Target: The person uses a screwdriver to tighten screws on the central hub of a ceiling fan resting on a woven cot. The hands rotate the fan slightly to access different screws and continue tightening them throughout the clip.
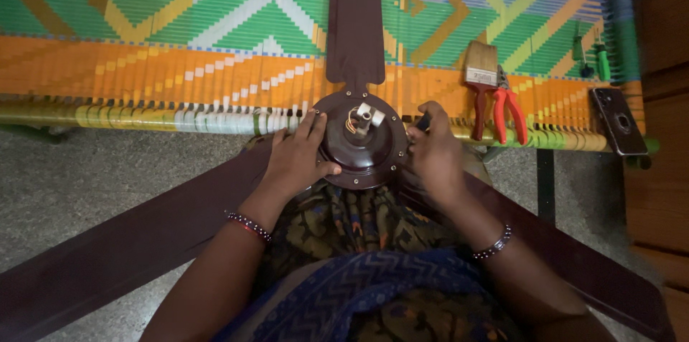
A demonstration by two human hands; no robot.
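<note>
Our lap carries the brown ceiling fan motor (362,142); our left hand (296,159) lies flat on its rim, fingers spread, gripping nothing. Our right hand (433,154) is closed round a small dark tool (423,122) at its edge. Beyond, a paintbrush (481,83) and red pliers (508,112) lie on the woven cot (179,62).

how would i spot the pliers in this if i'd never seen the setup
Find the bright woven cot beyond the brown ceiling fan hub. On its orange band, right of the right hand, a paintbrush lies beside the pliers. The pliers alone have two splayed red handles.
</note>
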